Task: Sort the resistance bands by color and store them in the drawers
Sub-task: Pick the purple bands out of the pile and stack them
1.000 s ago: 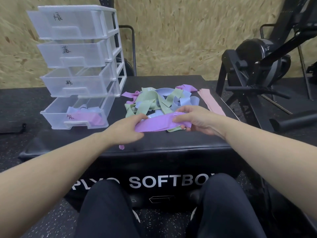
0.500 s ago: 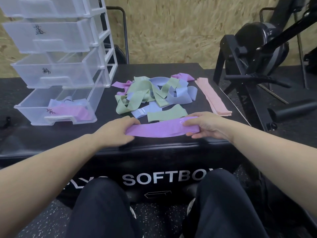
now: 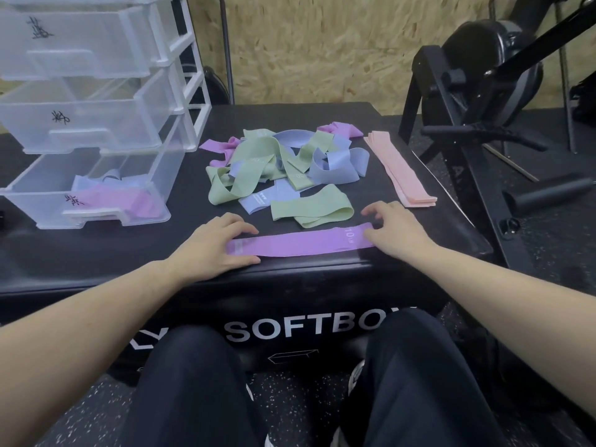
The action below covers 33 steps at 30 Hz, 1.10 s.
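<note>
Both hands lay on one purple band (image 3: pixel 300 241), which was stretched flat along the near edge of the black box (image 3: pixel 322 285), at about 6 o'clock of the box top. In the head view, the left hand (image 3: pixel 211 246) rested on the left end of this band with the fingers nearly straight and spread, pressing it down and not closed around it. The right hand (image 3: pixel 395 232) touched the right end, its fingers relaxed and a little bent, the fingertips on the band near the printed number; nothing was pinched.

Just behind the band, toward 12 o'clock, a green band (image 3: pixel 311 209) lay loose, and behind it was a mixed pile (image 3: pixel 280 162) of green, blue and purple bands in the middle of the box top. At about 2 o'clock a neat stack of pink bands (image 3: pixel 400 169) lay along the right edge. At 10 o'clock stood a clear plastic drawer unit (image 3: pixel 190 101) with its drawers pulled out. The bottom drawer (image 3: pixel 42 195) held purple and blue bands. Beyond the box, at 2 o'clock, stood a black exercise machine (image 3: pixel 483 75).
</note>
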Tool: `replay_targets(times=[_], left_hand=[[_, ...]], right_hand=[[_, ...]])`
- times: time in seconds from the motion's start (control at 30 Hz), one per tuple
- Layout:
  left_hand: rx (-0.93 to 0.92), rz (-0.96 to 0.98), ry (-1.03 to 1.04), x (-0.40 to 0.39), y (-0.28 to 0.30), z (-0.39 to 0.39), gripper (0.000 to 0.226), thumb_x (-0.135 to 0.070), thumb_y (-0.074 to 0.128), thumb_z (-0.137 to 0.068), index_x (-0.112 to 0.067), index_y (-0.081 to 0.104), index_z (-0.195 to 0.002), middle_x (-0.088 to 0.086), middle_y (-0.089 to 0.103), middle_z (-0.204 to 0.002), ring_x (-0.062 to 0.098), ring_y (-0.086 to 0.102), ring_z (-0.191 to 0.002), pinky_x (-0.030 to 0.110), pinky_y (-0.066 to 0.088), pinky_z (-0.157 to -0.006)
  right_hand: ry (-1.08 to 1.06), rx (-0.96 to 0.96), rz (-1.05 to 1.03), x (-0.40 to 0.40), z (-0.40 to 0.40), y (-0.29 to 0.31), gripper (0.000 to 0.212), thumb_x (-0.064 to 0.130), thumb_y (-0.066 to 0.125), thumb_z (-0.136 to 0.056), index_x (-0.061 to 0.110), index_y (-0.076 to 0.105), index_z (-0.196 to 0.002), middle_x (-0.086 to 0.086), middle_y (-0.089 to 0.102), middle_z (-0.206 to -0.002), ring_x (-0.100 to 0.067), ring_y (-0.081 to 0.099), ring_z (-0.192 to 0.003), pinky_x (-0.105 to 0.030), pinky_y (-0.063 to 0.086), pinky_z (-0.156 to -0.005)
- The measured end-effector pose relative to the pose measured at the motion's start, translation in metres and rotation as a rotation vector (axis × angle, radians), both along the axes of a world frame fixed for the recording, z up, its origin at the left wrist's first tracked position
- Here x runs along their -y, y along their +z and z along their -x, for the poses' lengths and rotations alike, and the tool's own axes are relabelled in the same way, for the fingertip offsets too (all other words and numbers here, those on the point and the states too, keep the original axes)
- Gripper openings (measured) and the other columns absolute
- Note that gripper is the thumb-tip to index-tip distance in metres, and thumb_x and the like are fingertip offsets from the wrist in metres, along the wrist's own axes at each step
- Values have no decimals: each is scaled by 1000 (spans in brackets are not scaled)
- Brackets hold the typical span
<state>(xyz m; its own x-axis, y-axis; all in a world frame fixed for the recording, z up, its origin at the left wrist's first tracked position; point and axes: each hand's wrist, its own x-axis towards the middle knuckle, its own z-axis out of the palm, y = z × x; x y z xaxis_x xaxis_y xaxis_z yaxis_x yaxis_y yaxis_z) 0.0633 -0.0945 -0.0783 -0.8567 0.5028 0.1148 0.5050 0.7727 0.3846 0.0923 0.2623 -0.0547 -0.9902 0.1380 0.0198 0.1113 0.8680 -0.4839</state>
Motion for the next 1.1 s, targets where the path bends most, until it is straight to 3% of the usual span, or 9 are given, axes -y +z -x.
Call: replay_targets(times=[0.1,0.23,0.37,0.47,0.63,0.8,0.97,1.1], left_hand=[[-8,-15,10,3,-3,-3,67,-89,48,-71,-46,56,-122,-21,45,-123,7,48,-115,44,42,-104],[-14,-31,30,8,-4,-5,58,-84,48,-76,-45,58,-117,-20,49,-122,8,50,-113,43,42,-102],[-47,-48,70,8,-2,-10,48,-73,50,-79,-42,62,-113,-18,50,-121,9,50,-111,40,40,-100],[-80,-84,111,6,-1,-10,46,-68,44,-82,-38,64,-111,-21,51,-119,7,50,-110,34,35,-94],[-103,-151,172,-1,-1,7,19,-37,61,-93,-30,65,-110,-18,57,-113,10,53,-106,35,42,-98],[-61,-160,211,-20,6,29,28,-27,63,-93,-25,62,-120,-14,58,-121,5,52,-102,21,38,-87],[-121,-137,183,-31,8,47,25,-25,63,-92,-23,62,-117,-12,58,-119,5,46,-102,24,37,-82],[-208,-134,200,-34,13,60,19,-22,63,-91,-20,64,-109,-9,60,-113,15,52,-103,28,40,-81]], right_hand=[[76,-87,-92,9,-4,-1,35,20,59,-86,25,63,-120,-2,53,-122,-26,47,-115,-35,41,-92],[185,-109,-158,29,-9,-2,25,22,57,-90,24,66,-114,1,57,-121,-23,45,-111,-31,36,-85],[280,-178,-161,49,-7,-3,26,18,51,-90,22,68,-110,2,60,-117,-17,41,-100,-30,37,-85],[326,-201,-120,65,1,-3,24,16,55,-90,22,68,-109,3,60,-114,-18,45,-106,-31,40,-90],[348,-240,-84,87,19,-7,21,18,56,-92,23,68,-109,6,61,-112,-18,46,-105,-30,37,-84],[328,-381,-53,95,35,-15,20,18,57,-91,20,68,-107,6,65,-109,-20,51,-105,-33,39,-88],[338,-407,-47,95,43,-28,21,22,56,-88,20,68,-106,8,64,-103,-20,51,-97,-40,44,-88],[305,-419,-52,95,46,-37,17,24,60,-89,22,67,-105,11,63,-100,-18,50,-94,-38,42,-86]])
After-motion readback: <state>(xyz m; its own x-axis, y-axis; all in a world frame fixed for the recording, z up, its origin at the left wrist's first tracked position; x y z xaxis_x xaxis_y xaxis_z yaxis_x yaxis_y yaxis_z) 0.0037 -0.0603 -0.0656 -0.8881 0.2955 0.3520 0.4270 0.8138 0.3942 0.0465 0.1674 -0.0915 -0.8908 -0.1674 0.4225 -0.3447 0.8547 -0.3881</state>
